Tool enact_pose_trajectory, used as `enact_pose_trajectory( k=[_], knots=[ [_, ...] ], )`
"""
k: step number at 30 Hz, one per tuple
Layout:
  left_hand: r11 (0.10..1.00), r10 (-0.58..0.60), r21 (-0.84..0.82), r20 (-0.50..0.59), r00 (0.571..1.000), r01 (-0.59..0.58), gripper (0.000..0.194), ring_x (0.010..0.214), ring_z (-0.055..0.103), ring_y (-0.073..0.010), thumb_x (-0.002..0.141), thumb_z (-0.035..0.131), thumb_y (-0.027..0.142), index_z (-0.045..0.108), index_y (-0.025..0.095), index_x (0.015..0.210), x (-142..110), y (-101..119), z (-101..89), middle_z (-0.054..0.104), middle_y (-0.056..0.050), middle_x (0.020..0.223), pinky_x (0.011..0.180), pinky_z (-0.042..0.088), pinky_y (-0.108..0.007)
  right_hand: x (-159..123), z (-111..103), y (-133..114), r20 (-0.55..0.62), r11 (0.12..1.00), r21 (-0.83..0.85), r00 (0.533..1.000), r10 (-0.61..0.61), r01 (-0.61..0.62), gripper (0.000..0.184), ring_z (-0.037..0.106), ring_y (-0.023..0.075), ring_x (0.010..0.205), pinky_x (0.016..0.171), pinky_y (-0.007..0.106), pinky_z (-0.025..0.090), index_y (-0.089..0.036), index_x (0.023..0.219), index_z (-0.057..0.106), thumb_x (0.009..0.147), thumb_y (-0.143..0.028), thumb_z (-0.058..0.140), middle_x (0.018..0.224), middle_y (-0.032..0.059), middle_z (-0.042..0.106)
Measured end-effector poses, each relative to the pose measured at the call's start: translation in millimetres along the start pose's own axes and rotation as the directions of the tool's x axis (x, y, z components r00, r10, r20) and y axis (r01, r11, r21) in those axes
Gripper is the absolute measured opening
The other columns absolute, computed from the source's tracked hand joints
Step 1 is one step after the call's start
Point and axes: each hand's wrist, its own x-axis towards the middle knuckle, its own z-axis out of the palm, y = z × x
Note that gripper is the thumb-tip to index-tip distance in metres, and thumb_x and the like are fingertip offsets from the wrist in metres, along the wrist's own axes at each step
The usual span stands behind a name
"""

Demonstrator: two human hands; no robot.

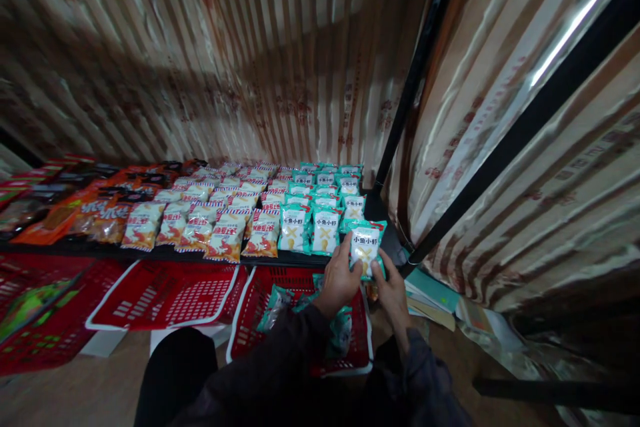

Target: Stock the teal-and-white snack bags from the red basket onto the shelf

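A green and white snack bag [366, 247] is held upright between my two hands at the right end of the black shelf [190, 252]. My left hand [341, 279] grips its left side, and my right hand [393, 285] pinches its lower right corner. Just behind and to the left, matching green snack bags [326, 227] stand in rows on the shelf. Below my forearms sits a red basket [247, 317] with a white rim, holding several more green bags [276, 303], partly hidden by my sleeves.
Left along the shelf are white and orange snack bags [227, 232], then orange packets [103, 217]. Another red basket [175, 293] and one with green packets [35, 307] stand below. Black metal posts [425, 67] rise at right, before draped printed sheeting [300, 80]. Flat papers [433, 297] lie on the floor.
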Motion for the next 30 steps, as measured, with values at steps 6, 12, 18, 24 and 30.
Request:
enact_pose_trajectory(
  k=[6,12,18,24,30],
  knots=[
    [0.996,0.059,0.066,-0.076,0.995,-0.054,0.068,0.132,0.044,-0.0273,0.081,0.048,0.019,0.032,0.012,0.147,28.7,5.0,14.1,0.046,-0.017,0.143,0.113,0.034,-0.042,38.9,8.1,-1.2,0.024,0.986,-0.097,0.99,-0.136,0.138,0.061,0.061,0.0281,0.109,0.094,0.045,0.048,-0.012,0.126,0.058,0.084,-0.055,0.048,0.121,0.016,0.066],
    [0.996,0.038,0.088,-0.097,0.995,-0.03,0.072,0.135,0.04,-0.0284,0.081,0.048,0.019,0.026,0.01,0.148,45.0,1.2,16.9,0.041,-0.019,0.146,0.114,0.031,-0.043,59.5,23.2,8.6,0.017,0.914,-0.281,0.954,-0.299,0.291,0.055,0.061,0.028,0.106,0.092,0.045,0.048,-0.014,0.125,0.059,0.09,-0.051,0.038,0.115,0.0157,0.068],
    [0.995,0.048,0.087,-0.098,0.994,-0.039,0.07,0.139,0.035,-0.0285,0.081,0.048,0.022,0.028,0.01,0.147,50.6,-7.6,23.5,0.038,-0.019,0.149,0.116,0.028,-0.045,65.1,33.5,25.9,0.001,0.836,-0.376,0.902,-0.432,0.401,0.05,0.06,0.027,0.107,0.091,0.045,0.048,-0.016,0.125,0.059,0.094,-0.047,0.034,0.115,0.0144,0.067],
    [0.998,0.027,0.052,-0.12,0.992,-0.02,0.07,0.143,0.025,-0.0305,0.085,0.048,0.032,0.026,0.006,0.147,52.0,-11.8,35.4,0.029,-0.023,0.153,0.116,0.026,-0.047,67.8,33.7,29.8,0.008,0.843,-0.401,0.921,-0.389,0.36,0.05,0.061,0.0275,0.101,0.087,0.044,0.05,-0.015,0.124,0.06,0.093,-0.046,0.035,0.11,0.0147,0.068],
    [0.999,-0.003,0.038,-0.116,0.993,0.007,0.073,0.146,0.017,-0.0306,0.086,0.047,0.033,0.022,0.004,0.148,52.0,-16.1,43.1,0.021,-0.024,0.155,0.119,0.018,-0.046,69.3,33.3,32.1,0.043,0.817,-0.427,0.911,-0.409,0.387,0.048,0.059,0.0277,0.102,0.09,0.046,0.048,-0.015,0.12,0.062,0.092,-0.042,0.034,0.11,0.0147,0.068]
  ],
)
